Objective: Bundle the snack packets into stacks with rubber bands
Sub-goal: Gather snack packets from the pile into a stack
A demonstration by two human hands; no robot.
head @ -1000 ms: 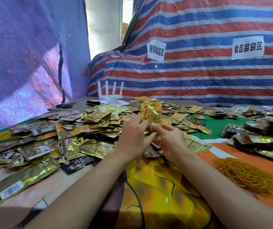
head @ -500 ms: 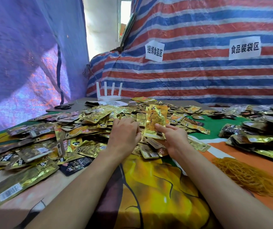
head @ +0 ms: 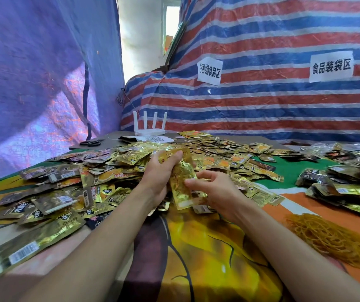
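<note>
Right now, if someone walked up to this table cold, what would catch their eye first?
A heap of gold foil snack packets spreads across the left and middle. At its near edge the left hand and right hand grip a small stack of packets. A pile of tan rubber bands lies at right; a red-and-blue striped tarp hangs behind.

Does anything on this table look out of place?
A white router stands at the far edge of the table, odd beside food. The snack packets lie in a loose, unsorted heap; the rubber bands are tangled.
</note>
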